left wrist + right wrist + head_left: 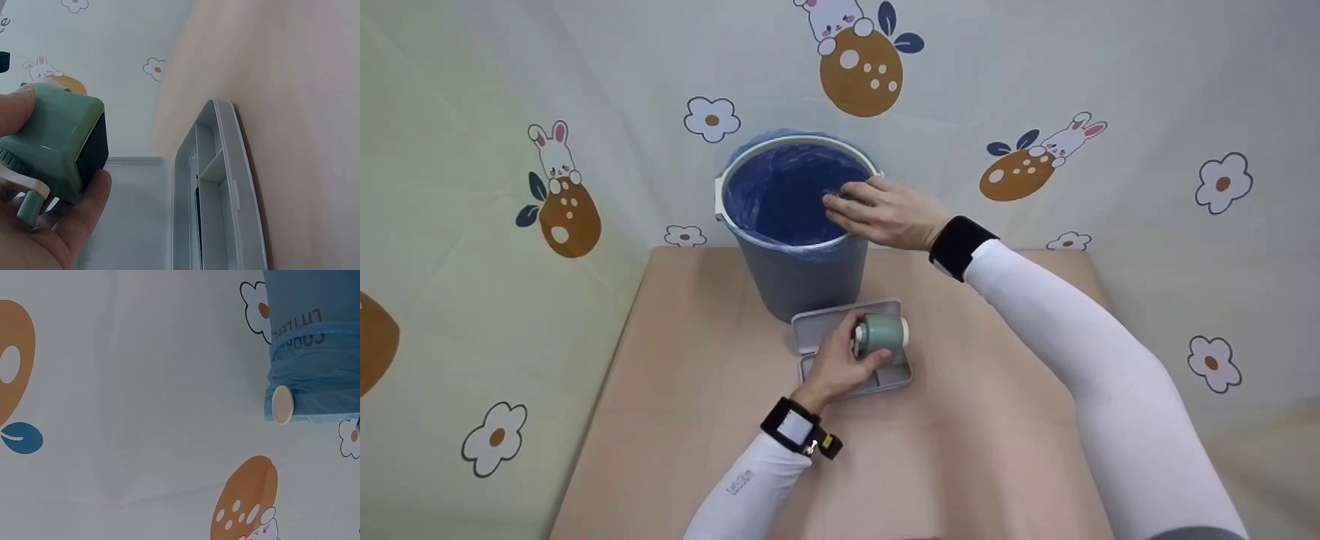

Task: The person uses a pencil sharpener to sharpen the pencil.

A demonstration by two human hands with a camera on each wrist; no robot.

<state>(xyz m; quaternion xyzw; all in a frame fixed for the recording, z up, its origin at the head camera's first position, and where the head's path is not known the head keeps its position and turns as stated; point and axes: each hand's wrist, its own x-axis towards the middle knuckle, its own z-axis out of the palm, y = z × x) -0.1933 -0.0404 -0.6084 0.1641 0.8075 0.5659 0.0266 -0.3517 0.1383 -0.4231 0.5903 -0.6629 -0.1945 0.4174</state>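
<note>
My left hand (840, 360) grips a green hand-crank pencil sharpener (881, 334), fingers and thumb around its body. In the left wrist view the sharpener (62, 135) shows a pale crank arm with a green knob and one dark side. Below it lies an open grey pencil case (896, 375), its lid folded back. My right hand (889, 214) is over the right rim of the lined bin (817, 281). Its curled fingertips pinch a small dark-edged piece (832, 193), mostly hidden by the fingers; I cannot tell what it is. The right wrist view does not show that hand.
A blue plastic bag (780, 165) lines the grey bin, folded over its white rim. Compartments with dividers (214, 167) show in the pencil case, with a thin dark item inside. A printed curtain hangs behind the cloth-covered table (697, 420).
</note>
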